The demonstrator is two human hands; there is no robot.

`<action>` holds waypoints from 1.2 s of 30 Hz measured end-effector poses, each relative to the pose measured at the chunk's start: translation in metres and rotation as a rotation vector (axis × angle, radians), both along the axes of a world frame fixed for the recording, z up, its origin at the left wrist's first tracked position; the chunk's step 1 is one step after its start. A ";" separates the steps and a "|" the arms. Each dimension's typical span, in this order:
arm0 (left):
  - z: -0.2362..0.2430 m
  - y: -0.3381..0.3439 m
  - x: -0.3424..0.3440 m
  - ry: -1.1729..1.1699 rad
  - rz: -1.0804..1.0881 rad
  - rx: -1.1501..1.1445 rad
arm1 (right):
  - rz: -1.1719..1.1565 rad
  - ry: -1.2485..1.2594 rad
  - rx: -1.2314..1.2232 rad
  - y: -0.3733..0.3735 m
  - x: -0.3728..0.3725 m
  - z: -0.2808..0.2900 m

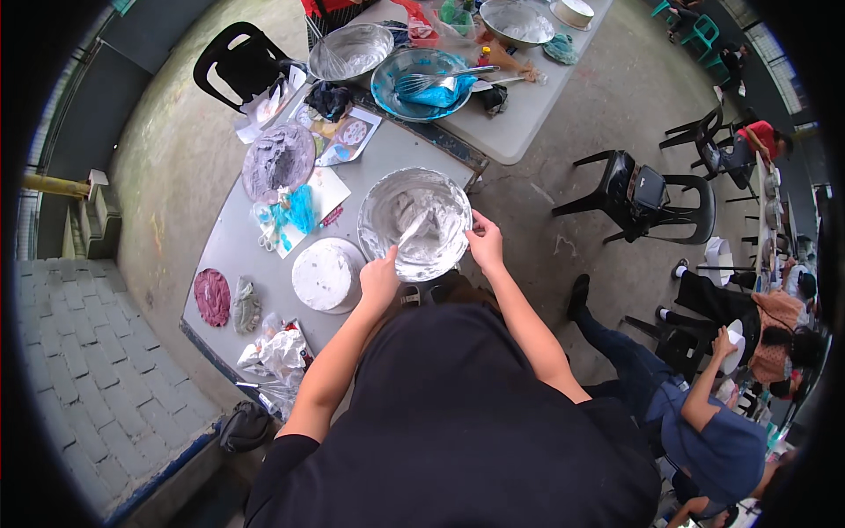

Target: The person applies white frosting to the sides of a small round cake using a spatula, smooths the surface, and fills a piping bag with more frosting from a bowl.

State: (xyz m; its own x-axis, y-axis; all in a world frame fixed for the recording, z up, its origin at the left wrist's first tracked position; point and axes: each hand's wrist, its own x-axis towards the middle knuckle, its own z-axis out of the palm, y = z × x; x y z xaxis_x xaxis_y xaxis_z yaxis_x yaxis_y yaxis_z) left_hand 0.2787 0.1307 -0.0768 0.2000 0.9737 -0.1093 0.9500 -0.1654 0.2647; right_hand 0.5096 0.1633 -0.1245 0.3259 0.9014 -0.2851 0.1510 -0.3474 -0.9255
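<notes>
A metal mixing bowl (371,216) smeared with white frosting is in front of me, at the table's right edge. My right hand (485,243) grips its right rim. My left hand (380,280), at the near left rim, is closed round the handle of a pale spatula (414,229). The spatula's blade reaches down into the frosting (429,208). Just left of the bowl, a round cake (321,274) coated in white sits on a round board.
Left on the table (216,242) are a lilac-frosted board (278,163), blue piping bags (295,211) and crumpled plastic (278,354). A blue-smeared bowl (380,92) with a whisk stands farther back. Black chairs (629,198) are to the right; a person in blue (704,431) is at lower right.
</notes>
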 end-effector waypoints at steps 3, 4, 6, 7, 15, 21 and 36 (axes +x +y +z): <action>0.009 0.016 0.003 -0.038 0.012 0.047 | 0.013 0.023 -0.014 0.001 0.001 0.003; 0.000 0.018 -0.001 -0.040 0.022 0.049 | 0.050 -0.005 -0.013 0.001 -0.001 0.009; -0.023 0.023 -0.014 0.036 0.003 0.042 | 0.086 -0.071 0.036 0.000 -0.005 0.015; -0.016 0.028 -0.010 0.038 -0.002 0.031 | 0.041 0.005 0.001 0.000 -0.002 0.010; -0.013 0.017 -0.011 -0.018 0.067 -0.038 | 0.042 -0.207 0.095 0.003 0.000 0.017; -0.013 0.026 -0.033 -0.009 0.096 0.027 | 0.044 -0.154 0.116 0.005 -0.005 0.012; 0.006 -0.002 -0.011 -0.129 0.197 -0.129 | 0.058 0.186 -0.066 0.007 -0.007 0.038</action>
